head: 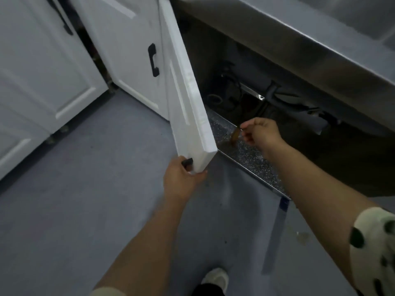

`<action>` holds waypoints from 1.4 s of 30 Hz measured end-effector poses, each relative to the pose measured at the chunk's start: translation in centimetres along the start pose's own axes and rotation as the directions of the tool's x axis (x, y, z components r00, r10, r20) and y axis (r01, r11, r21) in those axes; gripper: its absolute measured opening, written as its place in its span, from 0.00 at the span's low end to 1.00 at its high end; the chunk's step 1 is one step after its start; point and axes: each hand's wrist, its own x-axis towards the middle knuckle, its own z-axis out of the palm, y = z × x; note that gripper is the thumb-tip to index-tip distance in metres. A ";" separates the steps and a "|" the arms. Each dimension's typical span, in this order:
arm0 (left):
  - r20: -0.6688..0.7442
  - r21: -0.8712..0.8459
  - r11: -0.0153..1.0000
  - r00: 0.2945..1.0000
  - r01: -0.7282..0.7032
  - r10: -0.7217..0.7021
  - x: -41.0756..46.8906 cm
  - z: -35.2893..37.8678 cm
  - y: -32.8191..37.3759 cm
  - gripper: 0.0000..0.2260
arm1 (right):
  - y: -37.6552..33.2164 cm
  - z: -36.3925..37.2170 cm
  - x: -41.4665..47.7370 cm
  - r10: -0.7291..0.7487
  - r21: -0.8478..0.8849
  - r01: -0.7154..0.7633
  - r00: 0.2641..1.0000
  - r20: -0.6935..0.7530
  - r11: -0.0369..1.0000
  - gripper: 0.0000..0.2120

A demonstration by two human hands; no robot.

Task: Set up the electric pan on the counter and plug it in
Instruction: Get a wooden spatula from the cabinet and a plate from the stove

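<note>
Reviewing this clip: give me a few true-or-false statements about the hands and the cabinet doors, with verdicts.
1. The left hand grips the lower corner of the cabinet door. True.
2. That cabinet door is shut. False: it stands swung open, showing the dark inside.
3. The right hand carries an electric pan. False: there is no pan in it; it reaches toward the cabinet opening.
4. The neighbouring door has a black handle. True.
</note>
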 end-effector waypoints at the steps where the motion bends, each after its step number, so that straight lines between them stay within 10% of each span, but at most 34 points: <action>1: -0.019 -0.001 1.000 1.000 0.013 -0.013 -0.2 -1.3 -0.6 0.19 | -0.6 1.0 -0.4 0.001 -0.013 -0.001 1.000 0.021 1.000 0.14; 19: -0.466 -0.279 0.907 0.781 0.316 -0.415 5.9 -16.0 -4.0 0.15 | -4.5 11.4 -0.1 0.020 -0.162 0.003 0.990 0.141 0.987 0.13; 34: -0.616 -0.416 0.895 0.673 0.163 -0.409 12.5 -16.9 -3.4 0.24 | -4.9 14.0 3.5 0.050 -0.088 -0.039 0.991 0.123 0.995 0.16; 42: -0.179 -0.177 0.963 0.955 0.204 -0.235 11.4 -5.7 3.2 0.15 | -2.4 9.6 5.8 0.100 -0.035 -0.099 0.995 0.028 0.994 0.15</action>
